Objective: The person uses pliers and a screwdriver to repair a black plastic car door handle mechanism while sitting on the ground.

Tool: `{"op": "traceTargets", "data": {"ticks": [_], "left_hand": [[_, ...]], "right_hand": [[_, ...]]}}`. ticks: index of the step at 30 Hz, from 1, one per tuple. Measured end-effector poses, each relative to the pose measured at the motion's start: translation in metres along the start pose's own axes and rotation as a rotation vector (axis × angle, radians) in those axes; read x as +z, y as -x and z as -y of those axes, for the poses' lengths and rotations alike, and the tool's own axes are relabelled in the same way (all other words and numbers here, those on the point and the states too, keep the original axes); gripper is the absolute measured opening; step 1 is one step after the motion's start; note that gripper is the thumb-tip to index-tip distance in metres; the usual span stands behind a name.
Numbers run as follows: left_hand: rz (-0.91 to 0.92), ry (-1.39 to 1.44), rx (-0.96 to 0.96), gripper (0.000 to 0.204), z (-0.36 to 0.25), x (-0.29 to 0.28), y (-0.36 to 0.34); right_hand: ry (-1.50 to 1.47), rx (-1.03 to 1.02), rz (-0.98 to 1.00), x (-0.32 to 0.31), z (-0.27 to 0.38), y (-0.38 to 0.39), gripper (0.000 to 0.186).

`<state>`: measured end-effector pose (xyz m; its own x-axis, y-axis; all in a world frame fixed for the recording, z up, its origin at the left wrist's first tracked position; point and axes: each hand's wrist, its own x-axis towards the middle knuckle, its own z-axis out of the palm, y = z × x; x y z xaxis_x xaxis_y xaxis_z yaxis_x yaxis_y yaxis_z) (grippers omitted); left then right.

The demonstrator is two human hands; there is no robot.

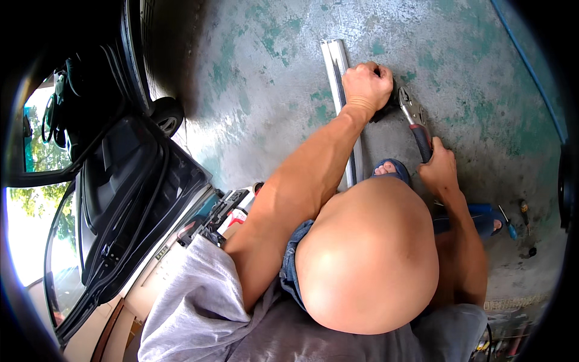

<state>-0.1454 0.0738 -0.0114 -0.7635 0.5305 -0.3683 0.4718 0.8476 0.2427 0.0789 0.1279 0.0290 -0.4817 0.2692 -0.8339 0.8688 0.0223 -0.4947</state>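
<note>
The right hand's (438,170) fingers are wrapped around the grips of the locking pliers (421,142), their tips mostly hidden on the far side. The left hand's (367,84) fingers curl inward, backs uppermost; I cannot tell whether they close on the dark piece (385,110) showing just beside them, its outline lost in shadow. From the right fingers the pliers slant up and slightly left, long axis running handle to nose, nose ending near the dark piece; contact is hard to make out. Just left of the left fingers lies a pale metal strip (336,63), long axis nearly upright, partly covered by the wrist and forearm. Below the left fingers, the knee (368,259) cuts off part of a sandal (405,172). Well right of and below the right fingers lies a blue-handled screwdriver (511,228)
</note>
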Motion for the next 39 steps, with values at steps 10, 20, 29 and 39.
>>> {"op": "traceTargets", "data": {"ticks": [10,20,29,39], "left_hand": [[-0.094,0.075,-0.069,0.035,0.002,0.009,0.01],[-0.078,0.167,0.028,0.037,0.007,0.01,0.015],[-0.119,0.246,0.074,0.037,0.022,0.011,0.019],[-0.237,0.25,0.052,0.041,0.022,0.013,0.023]], "right_hand": [[0.092,0.017,0.051,-0.005,0.005,-0.008,0.03],[0.324,-0.07,0.004,-0.005,0.001,-0.002,0.036],[-0.484,-0.099,0.654,-0.042,-0.05,-0.02,0.074],[-0.295,-0.084,0.645,-0.046,-0.047,-0.017,0.038]]}}
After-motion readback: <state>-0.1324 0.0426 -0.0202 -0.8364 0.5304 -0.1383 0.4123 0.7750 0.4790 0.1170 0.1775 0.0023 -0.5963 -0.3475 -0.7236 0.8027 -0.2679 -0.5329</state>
